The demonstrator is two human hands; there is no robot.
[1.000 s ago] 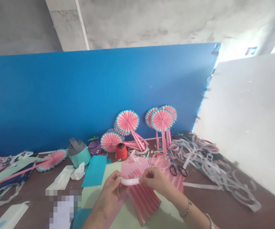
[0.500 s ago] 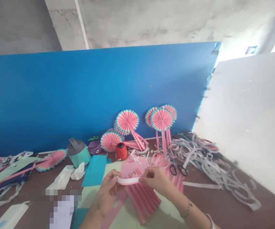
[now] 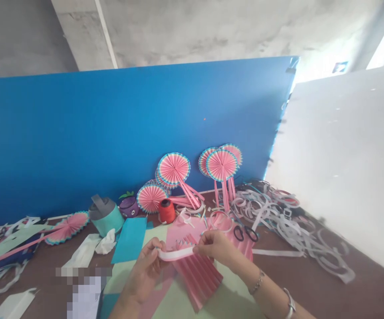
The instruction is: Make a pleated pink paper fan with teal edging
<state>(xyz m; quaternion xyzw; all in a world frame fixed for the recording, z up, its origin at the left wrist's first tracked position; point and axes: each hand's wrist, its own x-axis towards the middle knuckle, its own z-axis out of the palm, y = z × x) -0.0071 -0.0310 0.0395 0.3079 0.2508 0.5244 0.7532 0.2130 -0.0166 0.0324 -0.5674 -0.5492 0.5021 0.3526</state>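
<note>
My left hand (image 3: 147,268) and my right hand (image 3: 217,248) each pinch one end of a short white strip with a pink lower edge (image 3: 176,254). The strip is stretched level between them, sagging slightly. Just below it lies a pleated pink paper piece (image 3: 197,279), its upper end partly behind the strip. Under that are flat sheets of pale green paper (image 3: 168,301) and pink paper. Black-handled scissors (image 3: 245,233) rest on more pleated pink paper (image 3: 243,249), right of my right hand. A red thread spool (image 3: 166,211) stands beyond the hands.
Round pink paper fans (image 3: 174,169) lean on the blue partition (image 3: 112,133). Tangled white strips (image 3: 278,221) heap at the right. A teal container (image 3: 107,217), purple cup (image 3: 128,206), crumpled tissue (image 3: 106,242), blue sheet (image 3: 128,239) and another fan (image 3: 68,227) stand or lie leftward.
The view has shifted slightly, so most things appear a little further left. Both hands keep holding the strip, which looks a bit longer between them.
</note>
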